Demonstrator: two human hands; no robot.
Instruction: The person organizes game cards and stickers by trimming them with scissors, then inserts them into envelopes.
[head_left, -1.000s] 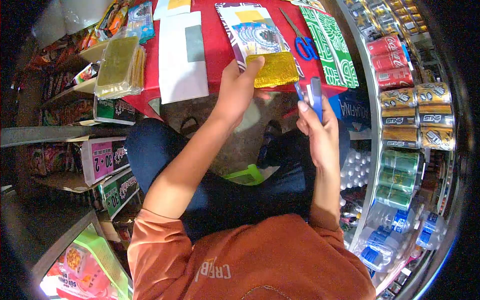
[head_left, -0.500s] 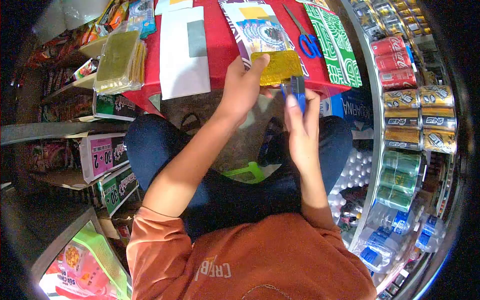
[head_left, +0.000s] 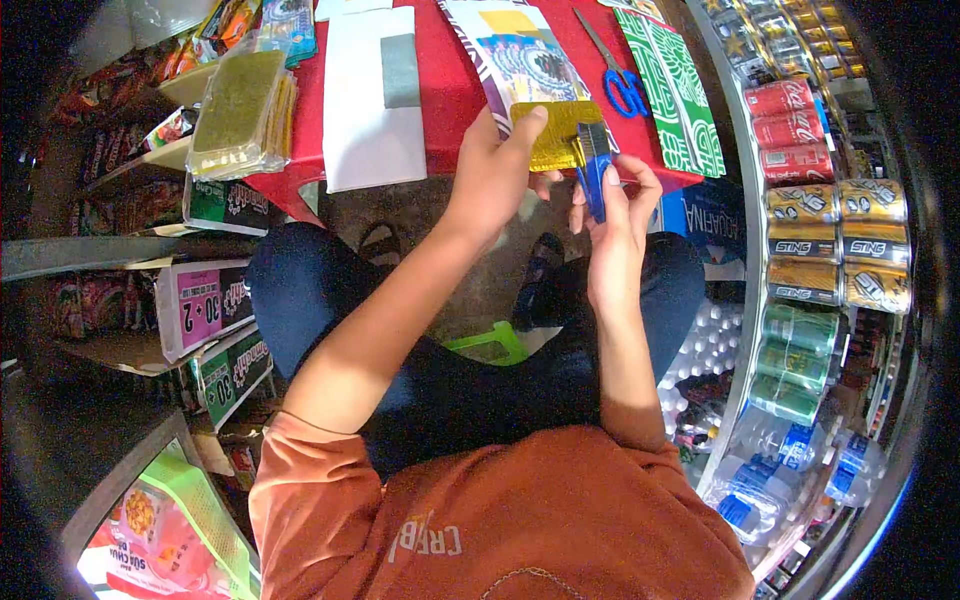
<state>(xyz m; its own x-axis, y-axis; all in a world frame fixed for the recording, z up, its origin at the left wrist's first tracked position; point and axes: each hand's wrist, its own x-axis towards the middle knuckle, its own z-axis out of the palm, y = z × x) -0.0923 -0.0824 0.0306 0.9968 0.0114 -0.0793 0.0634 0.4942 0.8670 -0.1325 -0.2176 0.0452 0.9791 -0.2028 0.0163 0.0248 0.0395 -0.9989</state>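
My left hand [head_left: 495, 170] is closed on a shiny gold sheet [head_left: 545, 132], thumb on top and fingers beneath, at the near edge of the red table. My right hand [head_left: 622, 210] grips a small blue-and-black stapler [head_left: 597, 185], its dark end overlapping the right edge of the gold sheet. Just beyond lies a patterned paper strip [head_left: 520, 60] with blue printed notes and an orange patch. Blue-handled scissors [head_left: 627, 93] rest to the right of it, beside a green-and-white patterned strip [head_left: 680, 110].
A white paper strip [head_left: 372, 130] with a grey patch lies on the red table [head_left: 440, 60]. At left is a stack of wrapped gold sheets [head_left: 240, 115]. Snack shelves [head_left: 150, 160] flank the left, drink cans [head_left: 805, 235] and bottles [head_left: 755, 490] the right. A green object [head_left: 495, 345] lies below.
The stapler has turned, its dark end swinging onto the right edge of the gold sheet, and my right fingers have spread somewhat. The left hand keeps its hold; the view has shifted slightly.
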